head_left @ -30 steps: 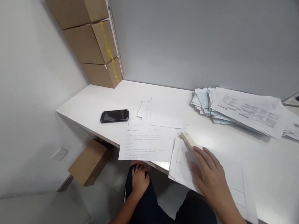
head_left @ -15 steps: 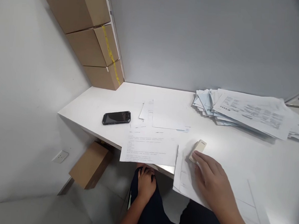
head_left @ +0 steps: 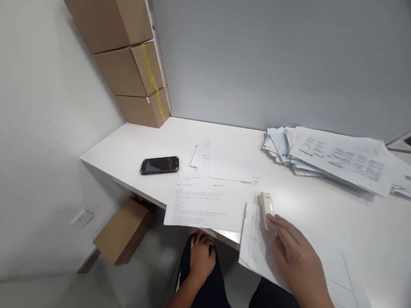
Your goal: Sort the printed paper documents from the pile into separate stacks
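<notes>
The right grip (head_left: 296,253) holds a cream-coloured tool (head_left: 266,208).

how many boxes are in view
4: top box, middle box and bottom box stacked on the desk, far left; fourth box below its left edge. Others may be hidden.

Tool (head_left: 266,211) gripped by right hand (head_left: 295,257): plain cream. Ruled sheet (head_left: 257,250) under grip: white, thin grey lines. Printed page (head_left: 204,207) left of grip: white, rows of small grey text. Phone (head_left: 159,165), farther left of grip: black, greyish corners. Paper pile (head_left: 334,155) beyond grip, rightward: white, pale-blue edges, grey print on top. Desk (head_left: 378,225) around grip: glossy white. Boxes (head_left: 122,72) far beyond grip, leftward: brown, yellow strip (head_left: 149,71). Board (head_left: 284,61) beyond grip: plain grey.
</notes>
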The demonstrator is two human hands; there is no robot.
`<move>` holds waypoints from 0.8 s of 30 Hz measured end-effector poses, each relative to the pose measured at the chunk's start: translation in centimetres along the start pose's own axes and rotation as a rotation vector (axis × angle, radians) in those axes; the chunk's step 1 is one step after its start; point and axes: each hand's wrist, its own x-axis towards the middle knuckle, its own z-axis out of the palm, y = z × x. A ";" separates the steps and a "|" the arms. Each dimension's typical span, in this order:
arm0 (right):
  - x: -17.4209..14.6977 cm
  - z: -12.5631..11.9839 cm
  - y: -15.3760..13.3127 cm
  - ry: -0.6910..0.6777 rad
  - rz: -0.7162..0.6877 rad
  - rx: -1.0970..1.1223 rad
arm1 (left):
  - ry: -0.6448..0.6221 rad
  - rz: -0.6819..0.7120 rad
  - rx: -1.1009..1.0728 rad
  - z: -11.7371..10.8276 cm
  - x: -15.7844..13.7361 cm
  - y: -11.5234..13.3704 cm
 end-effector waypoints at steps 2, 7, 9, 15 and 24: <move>0.1 0.0 0.0 0.005 -0.039 -0.029 | -0.009 0.002 0.005 0.0 -0.1 0.1; 0.5 0.1 0.4 -0.010 -0.109 -0.041 | -0.047 -0.015 0.024 -0.6 -0.1 0.5; 0.8 0.0 0.7 -0.037 -0.104 -0.031 | -0.061 -0.017 0.039 -0.7 0.0 0.6; -0.3 -1.8 0.3 -0.107 -0.027 -0.003 | -0.061 0.014 0.061 -0.5 -0.4 0.7; -7.9 -4.0 0.4 -0.129 -0.027 0.001 | -0.057 0.004 0.069 -0.2 0.2 0.3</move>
